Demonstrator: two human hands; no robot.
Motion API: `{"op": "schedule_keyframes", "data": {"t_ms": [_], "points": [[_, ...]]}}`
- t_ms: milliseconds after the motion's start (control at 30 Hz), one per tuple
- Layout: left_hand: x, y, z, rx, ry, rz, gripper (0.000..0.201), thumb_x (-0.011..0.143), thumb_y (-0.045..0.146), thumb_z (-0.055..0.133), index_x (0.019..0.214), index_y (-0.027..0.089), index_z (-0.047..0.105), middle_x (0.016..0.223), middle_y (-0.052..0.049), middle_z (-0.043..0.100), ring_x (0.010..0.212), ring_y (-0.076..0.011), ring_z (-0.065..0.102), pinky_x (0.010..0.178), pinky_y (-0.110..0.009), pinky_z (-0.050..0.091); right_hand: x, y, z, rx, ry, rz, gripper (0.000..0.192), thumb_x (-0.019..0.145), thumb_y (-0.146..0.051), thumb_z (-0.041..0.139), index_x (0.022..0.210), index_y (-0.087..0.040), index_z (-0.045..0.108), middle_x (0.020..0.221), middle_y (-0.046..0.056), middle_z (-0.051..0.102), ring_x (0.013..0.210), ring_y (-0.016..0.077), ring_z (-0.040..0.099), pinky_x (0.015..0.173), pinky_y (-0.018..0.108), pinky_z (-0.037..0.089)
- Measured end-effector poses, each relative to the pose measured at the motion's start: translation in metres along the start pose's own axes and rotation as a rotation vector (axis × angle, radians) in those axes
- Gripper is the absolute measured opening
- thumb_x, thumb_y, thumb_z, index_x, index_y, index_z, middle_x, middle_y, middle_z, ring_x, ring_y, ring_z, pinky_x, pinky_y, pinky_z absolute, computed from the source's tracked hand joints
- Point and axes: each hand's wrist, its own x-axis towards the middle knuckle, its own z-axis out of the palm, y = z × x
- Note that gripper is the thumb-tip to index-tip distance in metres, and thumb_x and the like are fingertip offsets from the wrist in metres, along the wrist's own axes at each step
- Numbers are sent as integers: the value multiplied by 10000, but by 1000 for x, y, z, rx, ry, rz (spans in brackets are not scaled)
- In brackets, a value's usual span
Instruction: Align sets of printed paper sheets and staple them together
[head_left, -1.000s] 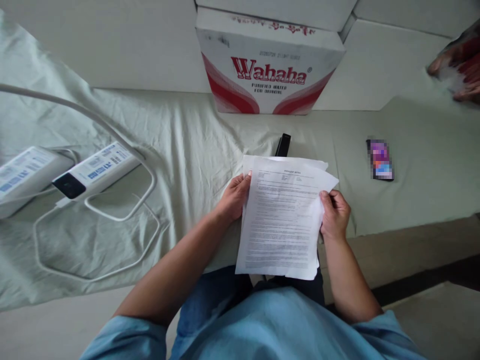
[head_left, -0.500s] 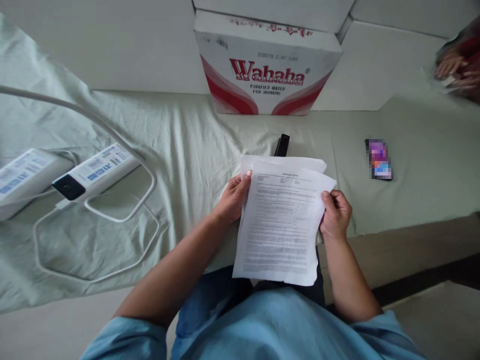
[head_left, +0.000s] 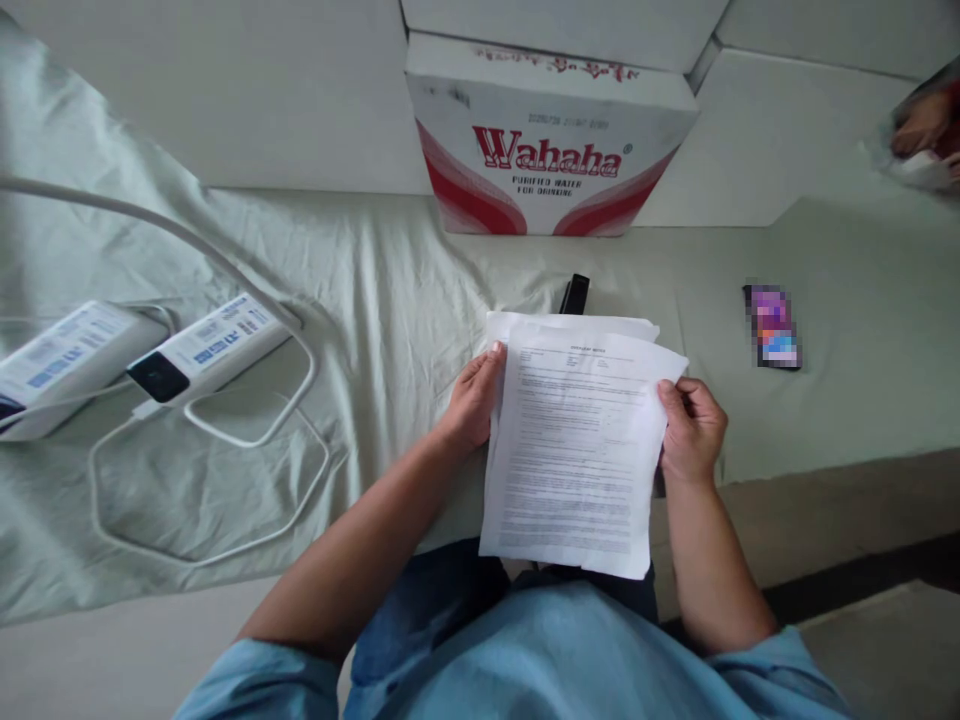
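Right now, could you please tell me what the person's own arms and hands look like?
Both forearms are bare, with light blue short sleeves showing at the upper arms. The left hand and right hand wear no gloves; no rings or watch are visible.

Soft, even, dim light; faint shadows, edges bowed, far right corner blurred.
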Motion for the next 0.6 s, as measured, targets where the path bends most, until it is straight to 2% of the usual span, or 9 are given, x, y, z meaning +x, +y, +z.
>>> {"op": "schedule_keyframes", "data": {"t_ms": [133, 300, 400, 500, 600], "points": [[0, -1, -2, 56, 7, 24, 611, 796, 837, 852, 860, 234, 781, 818, -62, 827, 932, -327, 834, 655, -353, 633, 9, -10, 9, -83, -42, -54, 465, 781, -641, 927, 803, -218, 734, 671, -33, 595, 631, 129, 492, 593, 281, 414], [0, -3, -6, 90, 62, 27, 645, 848, 882, 771, 833, 237, 776, 759, -38, 783, 786, -253, 786, 564, -306, 560, 11, -14, 18, -120, -70, -67, 471, 804, -660, 900, 796, -219, 735, 655, -32, 582, 616, 128, 480, 580, 282, 403], [0, -4, -7, 57, 72, 14, 643, 858, 881, 763, 855, 238, 767, 762, -31, 781, 786, -242, 784, 567, -294, 556, 10, -14, 19, -124, -63, -74, 461, 813, -650, 897, 799, -217, 737, 648, -37, 563, 617, 125, 465, 576, 279, 391], [-1, -1, -6, 25, -12, -15, 659, 872, 880, 751, 901, 222, 771, 785, -52, 797, 874, -284, 815, 626, -317, 592, 8, -14, 20, -123, -58, -92, 466, 817, -649, 898, 790, -215, 730, 639, -43, 549, 617, 122, 456, 578, 277, 378], [-3, 2, -3, 28, -92, -48, 604, 820, 811, 852, 908, 217, 780, 807, -58, 815, 938, -326, 833, 669, -341, 622, 8, -13, 20, -131, -58, -92, 464, 823, -645, 890, 783, -214, 723, 639, -45, 547, 617, 121, 452, 580, 280, 371]]}}
